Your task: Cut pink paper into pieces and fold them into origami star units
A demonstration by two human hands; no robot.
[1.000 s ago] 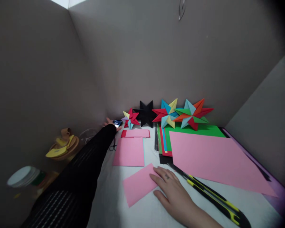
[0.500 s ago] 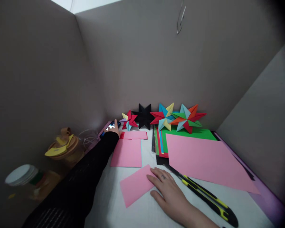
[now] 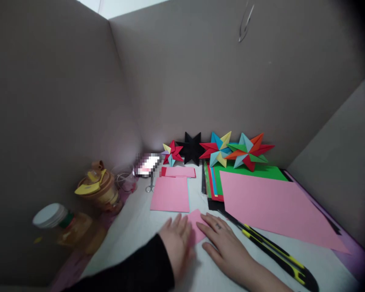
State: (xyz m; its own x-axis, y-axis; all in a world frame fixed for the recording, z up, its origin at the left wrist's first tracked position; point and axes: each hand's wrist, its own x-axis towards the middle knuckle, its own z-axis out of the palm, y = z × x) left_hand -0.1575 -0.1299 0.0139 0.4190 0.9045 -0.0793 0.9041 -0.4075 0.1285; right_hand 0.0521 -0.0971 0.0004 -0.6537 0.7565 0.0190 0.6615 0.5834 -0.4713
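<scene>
A small pink paper (image 3: 196, 228) lies at the front of the white surface, partly covered by both hands. My left hand (image 3: 178, 243), in a black sleeve, is over its left part, somewhat blurred, fingers extended. My right hand (image 3: 223, 241) rests with spread fingertips on its right edge. Just behind is a square pink sheet (image 3: 172, 194), with pink and red strips (image 3: 179, 172) beyond it. A black and yellow cutter (image 3: 273, 249) lies right of my right hand, beside a large pink sheet (image 3: 270, 202).
Folded paper stars, one black (image 3: 193, 148) and others multicoloured (image 3: 247, 150), lean on the back wall. Green paper (image 3: 261, 170) lies under the large pink sheet. At left are a pixelated phone (image 3: 148, 165), small scissors (image 3: 150, 187), a lidded cup (image 3: 100, 188) and a jar (image 3: 69, 227).
My left hand has come back from the phone to the small pink paper, uncovering the scissors. My right hand stays on the paper. The view has shifted slightly.
</scene>
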